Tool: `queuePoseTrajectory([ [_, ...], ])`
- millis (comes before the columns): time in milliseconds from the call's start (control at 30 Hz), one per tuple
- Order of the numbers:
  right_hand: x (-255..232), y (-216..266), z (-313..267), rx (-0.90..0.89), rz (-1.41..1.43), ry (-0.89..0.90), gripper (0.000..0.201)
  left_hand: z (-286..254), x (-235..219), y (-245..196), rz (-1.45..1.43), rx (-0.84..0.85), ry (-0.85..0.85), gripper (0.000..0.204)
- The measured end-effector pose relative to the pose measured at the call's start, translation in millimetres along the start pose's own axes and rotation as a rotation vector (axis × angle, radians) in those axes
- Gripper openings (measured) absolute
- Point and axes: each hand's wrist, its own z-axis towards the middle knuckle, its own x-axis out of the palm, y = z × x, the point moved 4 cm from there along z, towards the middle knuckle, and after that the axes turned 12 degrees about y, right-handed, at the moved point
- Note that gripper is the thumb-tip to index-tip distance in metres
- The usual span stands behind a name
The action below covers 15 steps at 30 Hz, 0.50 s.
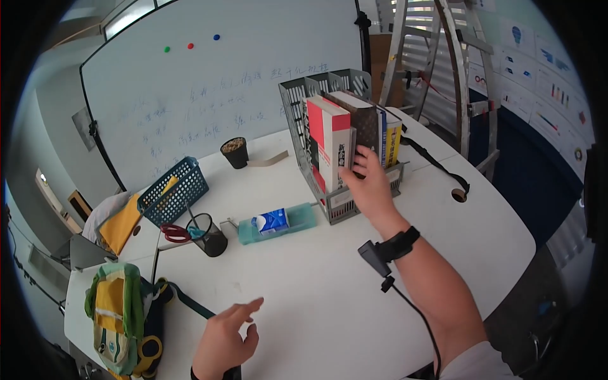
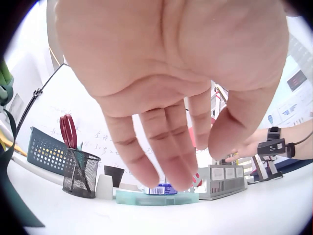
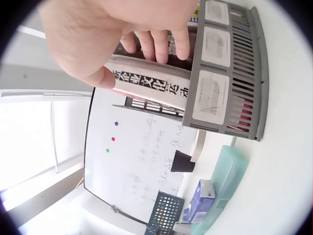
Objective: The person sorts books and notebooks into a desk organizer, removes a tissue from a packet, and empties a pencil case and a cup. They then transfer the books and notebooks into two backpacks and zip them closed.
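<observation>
In the head view my right hand [image 1: 369, 183] is at the row of books in the grey file rack [image 1: 339, 212]. It grips a thick red-and-white book [image 1: 329, 142] by its spine. In the right wrist view the thumb lies on one side of the white spine [image 3: 151, 84] with black characters, and the fingers reach along the other side, next to a dark brown book [image 1: 359, 117]. A blue book and a yellow book [image 1: 392, 140] stand farther right in the rack. My left hand [image 1: 227, 341] hovers over the white table, fingers loosely extended and holding nothing.
A teal case [image 1: 304, 217] with a blue-and-white packet [image 1: 272, 221] lies left of the rack. Nearby stand a mesh pen cup [image 1: 212, 240] with red-handled scissors, a blue basket [image 1: 196, 183] and a small dark pot [image 1: 235, 155]. A green-yellow backpack [image 1: 117, 316] sits at the left.
</observation>
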Motion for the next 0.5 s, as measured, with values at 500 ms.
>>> queuePoseTrajectory([
  [500,40.2,28.4,25.9,-0.165,-0.159,-0.236,0.041,-0.1,8.2,3.8,0.024,0.003,0.195,0.041],
])
